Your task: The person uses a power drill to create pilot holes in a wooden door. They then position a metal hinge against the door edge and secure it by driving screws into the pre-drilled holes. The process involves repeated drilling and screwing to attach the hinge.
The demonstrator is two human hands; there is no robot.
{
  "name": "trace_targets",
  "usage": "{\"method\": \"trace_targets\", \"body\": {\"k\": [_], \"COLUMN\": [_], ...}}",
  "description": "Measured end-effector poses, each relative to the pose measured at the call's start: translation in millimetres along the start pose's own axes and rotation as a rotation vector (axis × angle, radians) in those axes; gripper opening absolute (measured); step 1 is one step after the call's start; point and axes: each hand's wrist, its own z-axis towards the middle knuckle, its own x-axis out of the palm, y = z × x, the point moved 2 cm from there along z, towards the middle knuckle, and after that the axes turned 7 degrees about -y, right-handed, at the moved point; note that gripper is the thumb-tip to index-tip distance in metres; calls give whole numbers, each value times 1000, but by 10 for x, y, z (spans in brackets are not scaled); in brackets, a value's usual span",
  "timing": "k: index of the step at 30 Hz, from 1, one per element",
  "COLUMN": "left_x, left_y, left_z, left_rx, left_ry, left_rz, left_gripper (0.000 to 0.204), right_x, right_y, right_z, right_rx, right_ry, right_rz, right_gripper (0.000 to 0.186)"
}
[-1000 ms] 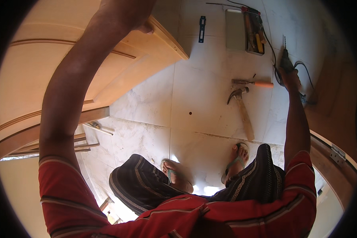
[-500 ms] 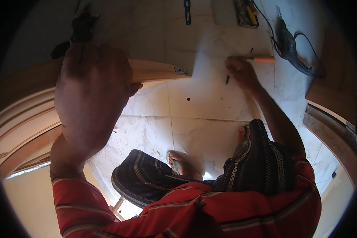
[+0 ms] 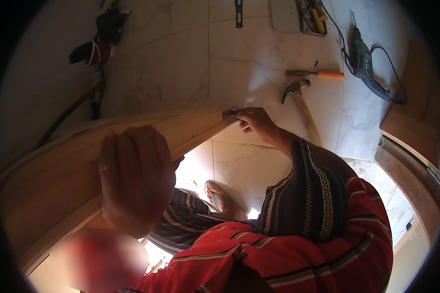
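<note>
- The person's red striped shirt and dark patterned cloth fill the lower edge; a sandalled foot stands on the pale tiled floor.
- The left hand has its grip closed around the edge of a wooden door, which crosses from the lower left to the middle of the view.
- The right hand is at the door's far end, thumb and finger brought together at a small metal plate; whether its grip holds anything, I cannot tell.
- Past the right hand, a claw hammer lies on the floor, and just above its head, an orange-handled chisel.
- Right of these lies a corded drill.
- Farthest off are a blue level and an open tool case.
</note>
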Motion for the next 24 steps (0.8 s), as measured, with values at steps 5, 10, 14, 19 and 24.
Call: {"method": "trace_targets", "body": {"k": [5, 10, 14, 19, 24], "left_x": [-58, -108, -117, -64, 9], "left_y": [-62, -78, -91, -87, -112], "left_z": [-113, -244, -260, -291, -346], "left_rx": [5, 24, 32, 59, 80], "left_ry": [21, 87, 25, -137, -219], "left_rz": [25, -13, 12, 54, 117], "left_gripper": [30, 68, 50, 17, 16], "right_x": [0, 5, 44, 73, 10], "right_y": [-61, -91, -139, -223, -267], "right_z": [49, 10, -47, -76, -241], "right_rx": [113, 158, 249, 260, 50], "right_ry": [13, 61, 68, 96, 132], "right_rz": [87, 139, 180, 240, 251], "right_gripper": [20, 15, 14, 15, 15]}}
